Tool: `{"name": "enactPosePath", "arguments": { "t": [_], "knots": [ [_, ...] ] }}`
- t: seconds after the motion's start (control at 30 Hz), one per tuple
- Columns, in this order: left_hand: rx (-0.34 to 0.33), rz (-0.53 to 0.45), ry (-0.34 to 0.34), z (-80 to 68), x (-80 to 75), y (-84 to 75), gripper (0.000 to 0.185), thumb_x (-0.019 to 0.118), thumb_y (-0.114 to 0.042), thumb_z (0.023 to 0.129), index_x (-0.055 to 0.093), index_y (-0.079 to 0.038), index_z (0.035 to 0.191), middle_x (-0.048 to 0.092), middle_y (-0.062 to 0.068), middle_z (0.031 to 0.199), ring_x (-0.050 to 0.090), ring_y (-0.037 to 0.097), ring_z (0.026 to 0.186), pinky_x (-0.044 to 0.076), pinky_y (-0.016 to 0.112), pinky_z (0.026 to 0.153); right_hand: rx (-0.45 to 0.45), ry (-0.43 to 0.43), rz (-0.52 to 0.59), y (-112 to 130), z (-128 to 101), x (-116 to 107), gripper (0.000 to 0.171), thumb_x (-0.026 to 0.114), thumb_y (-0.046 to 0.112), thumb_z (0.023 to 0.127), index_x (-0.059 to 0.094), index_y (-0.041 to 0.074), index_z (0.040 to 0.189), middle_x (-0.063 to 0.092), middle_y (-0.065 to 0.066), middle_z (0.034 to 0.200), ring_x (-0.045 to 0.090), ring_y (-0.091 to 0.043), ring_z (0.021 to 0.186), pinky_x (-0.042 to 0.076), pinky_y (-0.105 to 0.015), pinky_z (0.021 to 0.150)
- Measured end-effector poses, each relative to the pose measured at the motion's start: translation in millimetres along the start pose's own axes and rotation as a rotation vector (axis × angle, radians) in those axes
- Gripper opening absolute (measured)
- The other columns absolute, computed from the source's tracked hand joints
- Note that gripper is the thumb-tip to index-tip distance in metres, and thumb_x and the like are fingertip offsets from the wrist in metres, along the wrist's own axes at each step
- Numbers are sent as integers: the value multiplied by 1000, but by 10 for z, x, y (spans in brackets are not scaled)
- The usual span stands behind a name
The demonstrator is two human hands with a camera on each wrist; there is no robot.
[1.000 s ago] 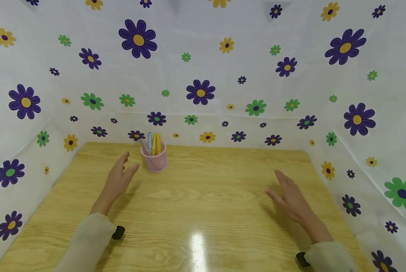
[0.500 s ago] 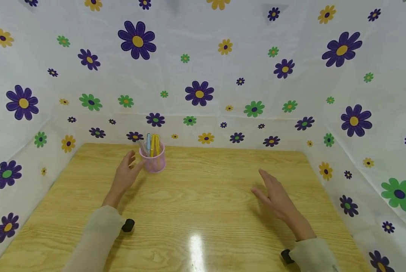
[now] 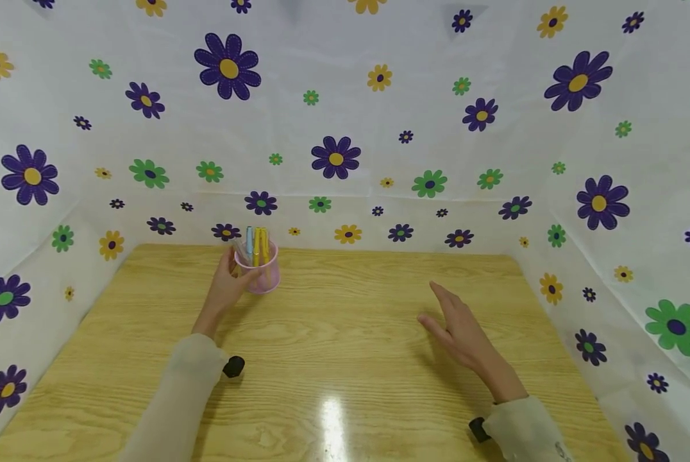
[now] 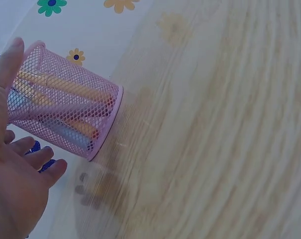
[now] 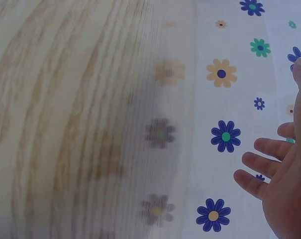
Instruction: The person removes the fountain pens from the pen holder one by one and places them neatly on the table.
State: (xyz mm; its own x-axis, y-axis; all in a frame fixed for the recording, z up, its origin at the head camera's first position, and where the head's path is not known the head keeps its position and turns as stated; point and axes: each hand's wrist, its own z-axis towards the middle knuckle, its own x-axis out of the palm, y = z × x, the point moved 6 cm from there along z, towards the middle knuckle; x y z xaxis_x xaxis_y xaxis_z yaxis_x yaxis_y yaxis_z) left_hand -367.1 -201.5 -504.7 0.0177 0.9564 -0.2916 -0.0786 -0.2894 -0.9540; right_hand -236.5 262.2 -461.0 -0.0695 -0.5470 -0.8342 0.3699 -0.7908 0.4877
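The cup (image 3: 270,278) stands on the table (image 3: 345,321) left of the frame's centre, pens (image 3: 258,247) in it; the left hand (image 3: 226,289) is at its left, thumb before it; the right hand (image 3: 463,335) is right of centre; cloth (image 3: 345,102) rises behind the table.

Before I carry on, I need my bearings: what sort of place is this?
Probably an indoor tabletop booth: a wood-grain table, white flower-print sheeting behind it and along both sides, and a pink mesh pen holder. Nothing beyond shows.
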Motion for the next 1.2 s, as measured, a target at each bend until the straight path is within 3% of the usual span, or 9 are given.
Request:
{"name": "enactPosePath", "arguments": {
  "t": [0.2, 0.33, 0.43, 0.57, 1.2],
  "knots": [
    [0, -71, 4, 5, 70, -55, 96, 74, -33, 98, 11, -10, 166, 26, 17, 167, 28, 36, 152, 25, 50, 123, 9, 9, 4, 30, 25, 24, 73, 58, 36, 107, 27, -2, 161, 33, -27, 161, 33, -48, 145, 27, -67, 116],
    [-33, -78, 23, -93, 112, -273, 91, 72, -25, 100, 11, -4, 164, 26, 22, 165, 29, 38, 151, 26, 49, 123, 15, 23, 19, 61, 66, 51, 74, 57, 38, 107, 26, 0, 162, 32, -25, 162, 32, -47, 146, 26, -66, 117],
    [-23, -68, 27, -89, 153, -264, 93, 73, -28, 99, 11, -4, 164, 27, 22, 165, 31, 38, 150, 28, 48, 123, 13, 26, 30, 101, 108, 64, 74, 57, 39, 107, 26, 1, 162, 32, -25, 163, 32, -46, 147, 26, -66, 118],
    [-6, -60, 38, -29, 218, -101, 100, 76, -38, 96, 10, -7, 165, 26, 21, 166, 31, 37, 150, 28, 47, 123, 18, 33, 45, 163, 159, 85, 74, 56, 40, 107, 26, 1, 162, 32, -24, 163, 31, -45, 148, 26, -65, 118],
    [38, -92, 155, -191, 548, -197, 102, 78, -27, 94, 8, -5, 165, 24, 23, 166, 31, 39, 150, 28, 47, 122, 26, 82, 87, 353, 324, 254, 74, 52, 46, 108, 26, 2, 162, 31, -24, 163, 31, -45, 148, 27, -64, 119]
  ]
}}
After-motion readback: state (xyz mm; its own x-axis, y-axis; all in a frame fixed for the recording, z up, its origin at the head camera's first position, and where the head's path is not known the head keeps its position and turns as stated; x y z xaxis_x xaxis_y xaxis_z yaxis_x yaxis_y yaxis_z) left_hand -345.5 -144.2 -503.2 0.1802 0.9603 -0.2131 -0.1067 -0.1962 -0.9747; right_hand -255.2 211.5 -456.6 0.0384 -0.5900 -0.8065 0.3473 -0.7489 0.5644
